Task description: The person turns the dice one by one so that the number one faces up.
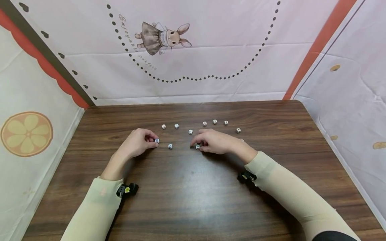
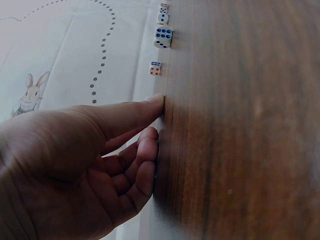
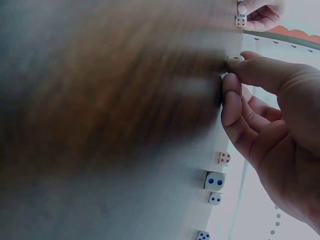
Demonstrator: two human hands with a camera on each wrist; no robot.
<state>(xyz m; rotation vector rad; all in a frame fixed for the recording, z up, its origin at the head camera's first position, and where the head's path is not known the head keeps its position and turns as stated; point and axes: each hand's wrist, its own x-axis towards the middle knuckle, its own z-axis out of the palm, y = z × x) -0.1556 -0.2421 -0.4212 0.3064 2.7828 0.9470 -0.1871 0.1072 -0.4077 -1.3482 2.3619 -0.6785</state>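
Note:
My left hand (image 1: pixel 137 143) pinches a white die (image 1: pixel 157 141) between thumb and fingertips at the tabletop. That die also appears in the right wrist view (image 3: pixel 241 21), while my own fingers hide it in the left wrist view. Around another white die (image 1: pixel 197 146), the thumb and index finger of my right hand (image 1: pixel 215 142) close from both sides, low over the table. In the right wrist view only a sliver of this die (image 3: pixel 235 58) shows past the thumb. Between the two hands lies a loose die (image 1: pixel 170 146) with dark pips.
Several more dice form a loose arc beyond the hands, among them one at its left (image 1: pixel 164 127), one near the middle (image 1: pixel 190 132) and one at its right (image 1: pixel 238 130). Behind the brown wooden table (image 1: pixel 187 194) hangs a printed cloth (image 1: pixel 211 60).

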